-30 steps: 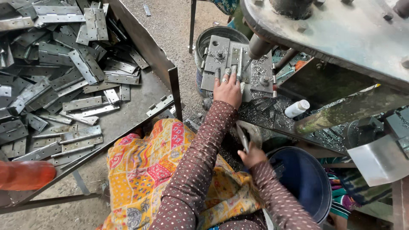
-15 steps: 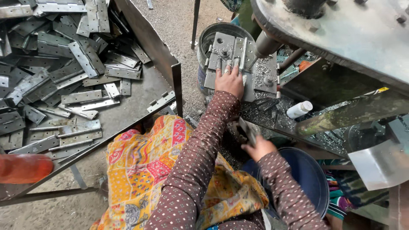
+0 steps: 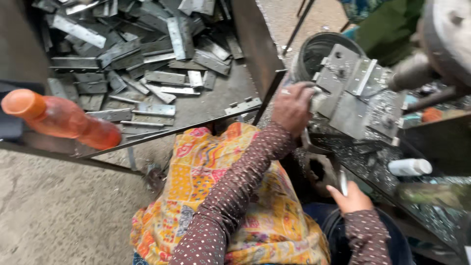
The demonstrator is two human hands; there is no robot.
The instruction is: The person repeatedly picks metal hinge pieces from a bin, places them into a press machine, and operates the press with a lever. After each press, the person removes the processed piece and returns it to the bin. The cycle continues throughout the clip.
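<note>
Fingers of left hand (image 3: 293, 108) touch the metal plate (image 3: 343, 93) edge.

orange bottle (image 3: 61, 119) blurred, machine (image 3: 441, 49) cut off

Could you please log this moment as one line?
left hand: on grey metal press die | right hand: holding thin metal piece | orange plastic bottle: lying left
</note>
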